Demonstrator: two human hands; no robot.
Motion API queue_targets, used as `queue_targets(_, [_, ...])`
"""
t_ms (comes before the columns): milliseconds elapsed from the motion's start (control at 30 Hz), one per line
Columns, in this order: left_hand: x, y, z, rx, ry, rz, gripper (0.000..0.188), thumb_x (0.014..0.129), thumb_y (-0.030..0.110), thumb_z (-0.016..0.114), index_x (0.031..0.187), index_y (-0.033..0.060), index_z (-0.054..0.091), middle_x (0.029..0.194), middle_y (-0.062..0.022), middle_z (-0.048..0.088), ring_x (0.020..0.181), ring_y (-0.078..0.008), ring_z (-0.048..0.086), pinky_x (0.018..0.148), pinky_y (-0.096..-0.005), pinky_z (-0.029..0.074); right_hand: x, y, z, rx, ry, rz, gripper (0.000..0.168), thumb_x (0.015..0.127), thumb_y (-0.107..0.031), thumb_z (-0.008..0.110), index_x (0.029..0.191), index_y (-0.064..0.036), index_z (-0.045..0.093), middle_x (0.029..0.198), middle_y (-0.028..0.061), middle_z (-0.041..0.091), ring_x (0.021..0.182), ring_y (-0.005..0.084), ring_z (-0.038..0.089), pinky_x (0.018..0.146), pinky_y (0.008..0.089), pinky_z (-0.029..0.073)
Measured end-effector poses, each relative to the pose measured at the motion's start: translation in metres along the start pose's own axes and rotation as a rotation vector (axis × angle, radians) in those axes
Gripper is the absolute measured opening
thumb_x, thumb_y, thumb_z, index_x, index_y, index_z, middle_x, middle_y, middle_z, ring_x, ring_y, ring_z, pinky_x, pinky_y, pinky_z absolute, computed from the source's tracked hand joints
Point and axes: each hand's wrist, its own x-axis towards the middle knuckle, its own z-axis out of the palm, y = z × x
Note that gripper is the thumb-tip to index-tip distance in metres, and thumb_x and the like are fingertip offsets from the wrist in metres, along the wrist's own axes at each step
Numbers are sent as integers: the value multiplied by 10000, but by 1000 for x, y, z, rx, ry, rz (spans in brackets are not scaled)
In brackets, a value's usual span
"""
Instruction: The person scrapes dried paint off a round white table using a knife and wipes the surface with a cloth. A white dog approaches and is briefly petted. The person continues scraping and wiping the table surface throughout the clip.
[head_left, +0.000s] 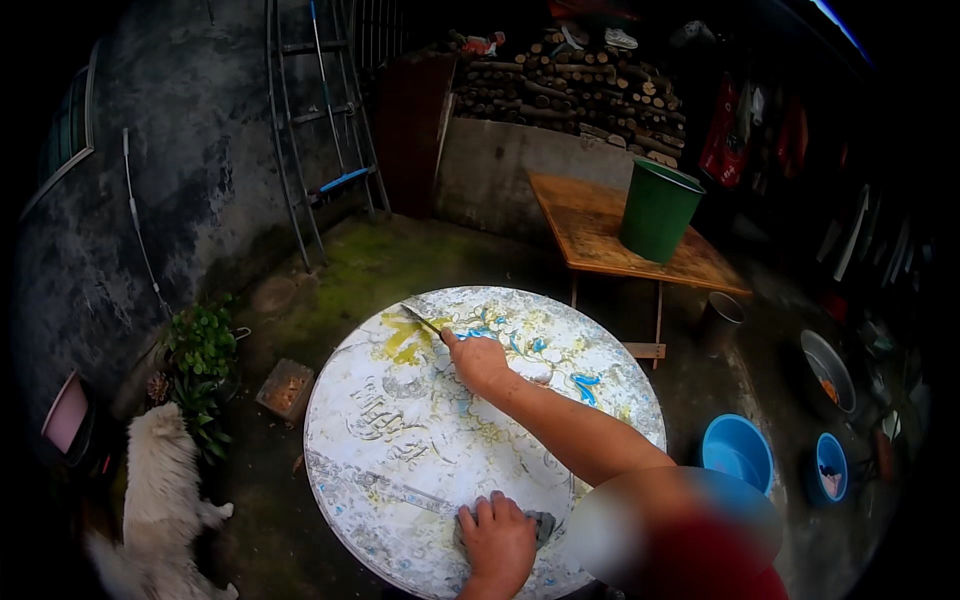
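Note:
A round table (360, 450) with a worn, patterned white top stands before me. My right hand (480, 364) reaches across it, gripping the dark handle of a knife (424, 319). The thin blade points to the upper left, over a yellow-green patch near the far rim; whether it touches the top I cannot tell. Close to the near edge, my left hand (501, 536) lies on a bunched grey cloth (547, 527), pressing it against the tabletop. Part of the cloth is hidden under the palm. A blurred patch covers the area beside my right upper arm.
Beyond the round table, a green bucket (660, 214) stands on a wooden table (577, 225). Blue basins (739, 454) sit on the floor at right. To the left are a white dog (161, 487), potted plants (202, 345) and a plastic box (286, 388). A ladder (289, 135) leans behind.

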Motion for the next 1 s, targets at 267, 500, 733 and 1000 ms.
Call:
queue_targets(267, [0,7,9,-17,2,30,414,723,285,654,937,-70,638,1104,-193,556,1028,-358,477,852,-509,366,26,89,24,205,198,501,327,887,-181,503,1210,-140,532,848,181,658,804,340,645,689,449,514])
queue_targets(500, [-3,9,6,12,-27,11,433,758,252,621,974,-123,616,1121,-251,542,1026,-391,486,854,-513,373,28,28,9,201,106,104,286,907,-162,441,1171,-160,550,888,152,666,835,311,649,688,435,522])
queue_targets(733, [-1,7,7,23,-22,8,414,736,232,637,952,-121,631,1118,-265,543,1028,-406,488,855,-509,377,25,15,7,207,116,-7,270,922,-156,414,1147,-91,549,845,149,663,811,316,656,661,421,528])
queue_targets(1000, [-5,7,6,16,-50,-7,453,724,243,654,983,-127,617,1132,-263,546,1055,-405,479,863,-506,380,-9,47,19,148,87,216,354,881,-196,506,1233,-153,506,804,182,657,753,348,646,656,454,511])
